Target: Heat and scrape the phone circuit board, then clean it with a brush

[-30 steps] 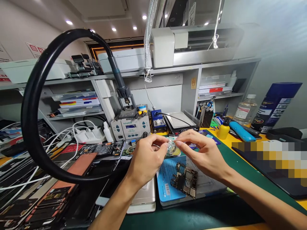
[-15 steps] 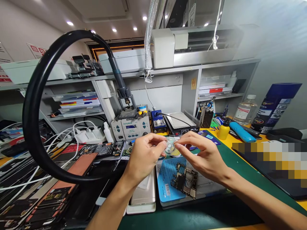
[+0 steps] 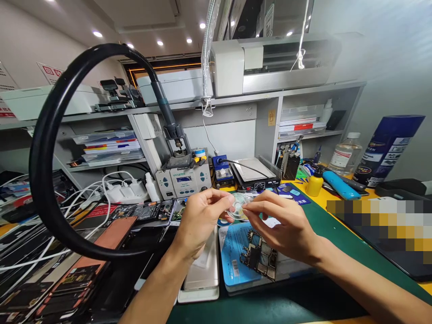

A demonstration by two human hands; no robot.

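My left hand (image 3: pixel 199 222) and my right hand (image 3: pixel 283 227) meet above the green mat (image 3: pixel 303 297), both pinching a small clear round spool (image 3: pixel 239 207) held between their fingertips. The left thumb and fingers grip its left rim; the right fingers pinch its right side. Just below the hands a bare phone circuit board (image 3: pixel 259 256) lies on a blue pad (image 3: pixel 232 263). A white phone (image 3: pixel 202 279) lies face down to the left of the pad.
A thick black hose loop (image 3: pixel 43 180) arcs at the left, running to a soldering station (image 3: pixel 184 177). Opened phones and white cables (image 3: pixel 67 234) crowd the left. A yellow bottle (image 3: pixel 314 183), a clear bottle (image 3: pixel 344 155) and a blue can (image 3: pixel 388 148) stand at the right.
Both hands, still holding the spool, have dropped slightly and shifted left. The right fingers have drawn closer over the spool's right side.
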